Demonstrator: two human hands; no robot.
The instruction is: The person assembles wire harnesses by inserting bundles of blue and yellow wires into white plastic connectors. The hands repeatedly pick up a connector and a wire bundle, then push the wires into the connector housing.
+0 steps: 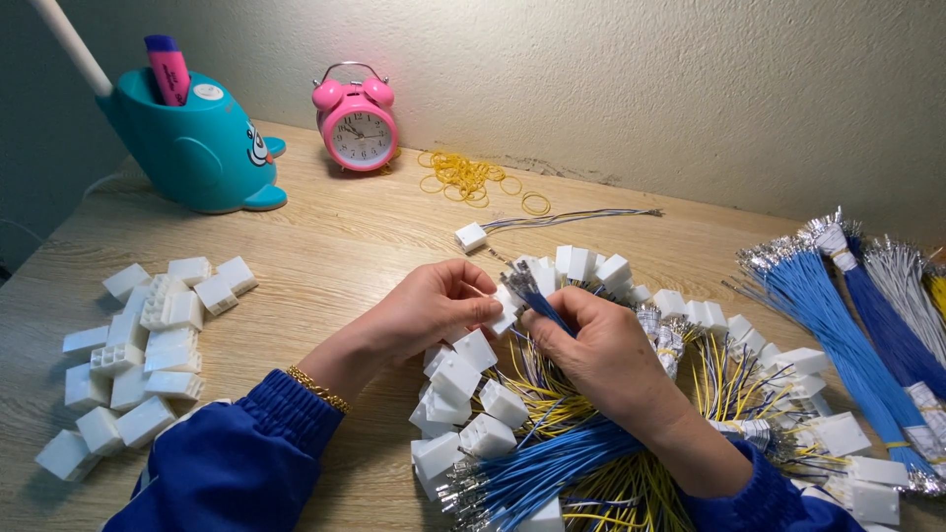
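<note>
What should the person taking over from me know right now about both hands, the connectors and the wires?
Left hand: pinching a white connector housing at the fingertips.
Right hand: holding blue wires at that housing.
Done: one wired connector lies apart toward the wall; a heap of wired connectors sits behind and under the hands.
Left: empty housings piled on the left of the table; loose blue wire bundles on the right.
Rubber bands lie near the pink alarm clock.

Matt white plastic connector point(505, 307) (wood-grain table point(325, 246))
</note>
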